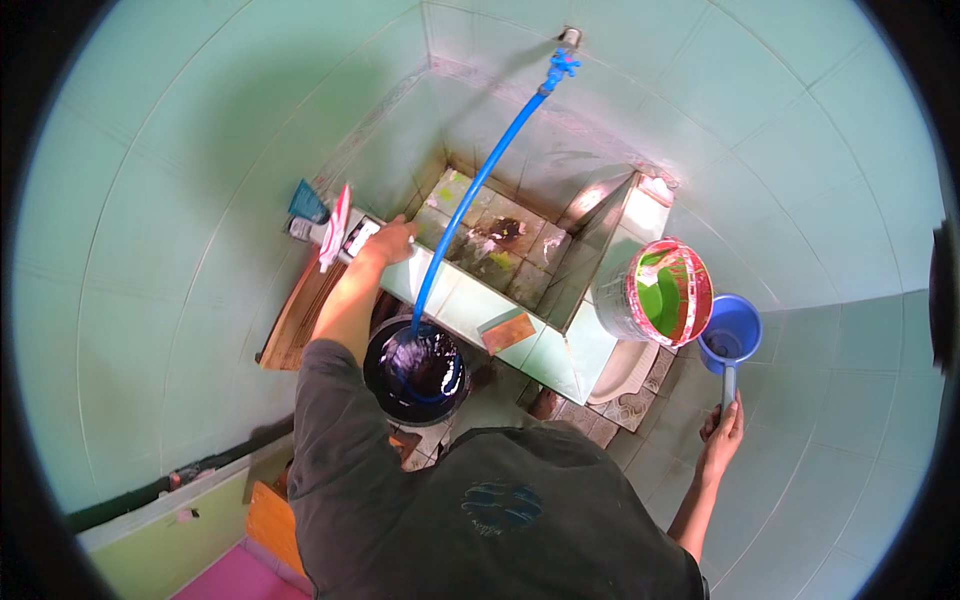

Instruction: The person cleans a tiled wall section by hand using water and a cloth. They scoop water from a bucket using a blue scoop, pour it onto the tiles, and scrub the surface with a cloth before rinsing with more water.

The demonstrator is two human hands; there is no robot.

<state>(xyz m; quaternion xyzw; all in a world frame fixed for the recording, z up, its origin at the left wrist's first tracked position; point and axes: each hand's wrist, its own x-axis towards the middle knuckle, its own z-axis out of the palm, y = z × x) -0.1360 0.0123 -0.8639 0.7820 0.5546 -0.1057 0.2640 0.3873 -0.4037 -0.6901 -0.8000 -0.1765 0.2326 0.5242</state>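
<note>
The right hand (722, 432) is closed around the grey handle of a blue dipper (732, 335), gripping it at the near end; the bowl of the dipper points away, sitting at the right of the scene, just right of a paint bucket (655, 295) and close to it — whether the two touch cannot be told. The bucket has a red-smeared rim and green paint inside, and it stands on the right corner of a tiled basin (560, 340).

The left hand (392, 243) rests on the left ledge of that basin, fingers curled down over the edge; whether it holds anything there cannot be told. Just left of it lie a white and red tube (335, 228) and a dark blue packet (307, 203).

A blue hose (480, 180) runs from a blue tap (562, 63) on the far wall, across the basin, and down into a black bucket (417, 372) on the floor near the person — the bucket holds dark water. A small brown block (508, 331) lies on the near rim of the basin. The basin floor shows stained tiles with dark and green marks. A wooden board (295, 320) leans at the left, below the ledge. The walls are pale green tile.
</note>
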